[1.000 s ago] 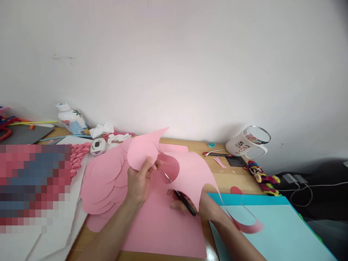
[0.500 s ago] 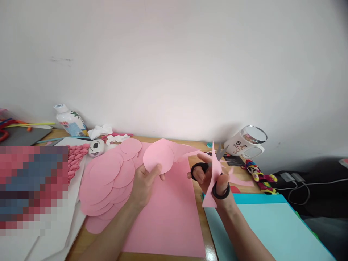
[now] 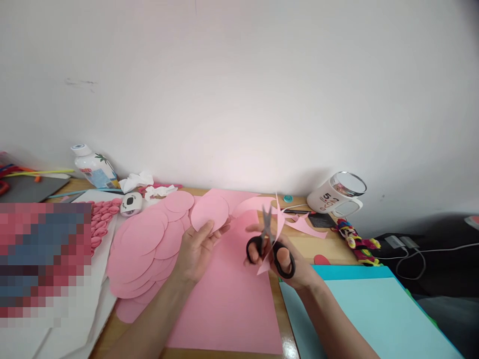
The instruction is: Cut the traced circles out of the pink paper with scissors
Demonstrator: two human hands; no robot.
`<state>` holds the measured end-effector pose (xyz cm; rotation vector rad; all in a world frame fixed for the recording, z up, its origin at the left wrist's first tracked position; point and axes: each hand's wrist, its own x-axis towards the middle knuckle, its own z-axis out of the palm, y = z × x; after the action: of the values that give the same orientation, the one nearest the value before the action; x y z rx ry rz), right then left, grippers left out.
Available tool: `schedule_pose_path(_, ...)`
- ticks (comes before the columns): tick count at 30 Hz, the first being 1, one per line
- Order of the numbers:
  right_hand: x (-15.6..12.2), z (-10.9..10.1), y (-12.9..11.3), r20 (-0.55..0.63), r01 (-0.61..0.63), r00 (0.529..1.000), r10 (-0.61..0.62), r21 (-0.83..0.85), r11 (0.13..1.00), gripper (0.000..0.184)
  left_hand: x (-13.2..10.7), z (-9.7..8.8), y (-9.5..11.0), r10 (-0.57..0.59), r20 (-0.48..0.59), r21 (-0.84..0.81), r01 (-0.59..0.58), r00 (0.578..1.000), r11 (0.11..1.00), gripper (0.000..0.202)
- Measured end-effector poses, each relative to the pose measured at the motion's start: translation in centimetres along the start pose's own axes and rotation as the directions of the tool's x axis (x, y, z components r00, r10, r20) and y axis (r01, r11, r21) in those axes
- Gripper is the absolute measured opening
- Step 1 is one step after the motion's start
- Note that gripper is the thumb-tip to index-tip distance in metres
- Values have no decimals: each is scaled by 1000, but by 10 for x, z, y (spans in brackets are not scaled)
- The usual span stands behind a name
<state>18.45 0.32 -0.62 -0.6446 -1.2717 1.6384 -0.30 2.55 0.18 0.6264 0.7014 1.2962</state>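
Observation:
My left hand (image 3: 196, 252) pinches a pink paper circle (image 3: 210, 212) between thumb and fingers, above a large pink paper sheet (image 3: 228, 309). In my right hand (image 3: 288, 259) are black-handled scissors (image 3: 267, 227), thumb and finger through the loops, blades parted and pointing up. A narrow pink paper scrap (image 3: 279, 219) hangs upright by the scissors, apart from the circle. Left of my left hand lies a heap of overlapping pink paper circles (image 3: 138, 249).
Pink offcuts (image 3: 305, 227) lie near a white mug (image 3: 329, 199) at the back right. Light blue paper (image 3: 374, 314) covers the front right. A white bottle (image 3: 95, 167), a small white device (image 3: 131, 203) and crumpled tissue (image 3: 136, 180) stand at the back left.
My right hand has moved left with the scissors and scrap, closer to my left hand. The circle in my left hand has shifted slightly left. Some pink offcuts at the back have shifted.

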Motion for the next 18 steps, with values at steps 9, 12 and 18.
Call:
schedule_pose_path(9,-3,16,19,269,-247,947,179,245,938,61,-1,4,1,-2,40,18,1,999,1000,24)
schedule_pose_path(12,-2,17,20,267,-247,948,173,274,930,60,-2,3,-1,23,85,91,-31,996,995,29)
schedule_pose_path(18,0,17,18,238,-273,950,201,327,905,52,-5,0,-6,54,59,269,-68,997,961,28)
